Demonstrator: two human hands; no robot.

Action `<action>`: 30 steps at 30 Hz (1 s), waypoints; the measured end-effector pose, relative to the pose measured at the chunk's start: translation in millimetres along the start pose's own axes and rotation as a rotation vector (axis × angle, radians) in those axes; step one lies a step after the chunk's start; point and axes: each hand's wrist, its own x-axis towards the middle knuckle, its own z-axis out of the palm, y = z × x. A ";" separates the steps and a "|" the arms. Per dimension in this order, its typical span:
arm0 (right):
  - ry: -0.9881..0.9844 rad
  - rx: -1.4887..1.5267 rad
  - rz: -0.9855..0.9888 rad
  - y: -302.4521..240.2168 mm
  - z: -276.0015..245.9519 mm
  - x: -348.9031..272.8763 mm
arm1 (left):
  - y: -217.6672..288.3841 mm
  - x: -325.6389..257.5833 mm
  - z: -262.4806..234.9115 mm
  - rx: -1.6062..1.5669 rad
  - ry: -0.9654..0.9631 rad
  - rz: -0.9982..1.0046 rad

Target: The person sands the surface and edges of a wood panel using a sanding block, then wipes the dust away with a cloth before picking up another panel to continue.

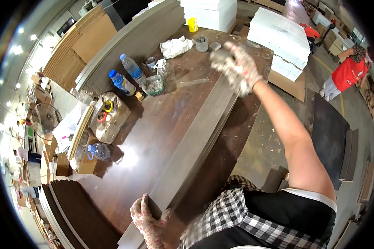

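Note:
A stack of long, narrow grey boards point(195, 133) lies slantwise across the brown tabletop. My left hand point(148, 224), in a patterned work glove, is at the near end of the stack, its fingers and thumb gripping the top board across its width. A dark patch shows between them, perhaps shadow. At the far end, my right hand point(245, 70), gloved alike, is closed around a crumpled grey rag point(223, 60). The rag is just above or against the boards' far end; I cannot tell which.
Water bottles point(132, 68), a small green-rimmed tub point(153, 86), a white cloth point(176, 47) and a clear cup point(201, 44) stand along the table's far left. Dark boards point(81, 211) are stacked near left. White packs point(278, 37) stand beyond; a person in red point(349, 74) is at right.

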 end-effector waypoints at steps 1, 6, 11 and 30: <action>-0.074 -0.012 0.136 23.6 -4.4 17.9 | -0.4 -0.3 2.0 0.016 0.027 0.025; 0.128 0.268 0.233 9.3 -13.5 42.4 | -3.9 0.5 -2.8 -0.001 0.036 0.010; 0.004 0.120 0.094 -25.7 2.4 14.6 | -2.9 8.6 -4.7 -0.050 -0.012 -0.025; -0.062 1.009 0.125 -142.2 -9.0 -38.9 | 5.1 5.3 -9.1 -0.026 -0.004 0.011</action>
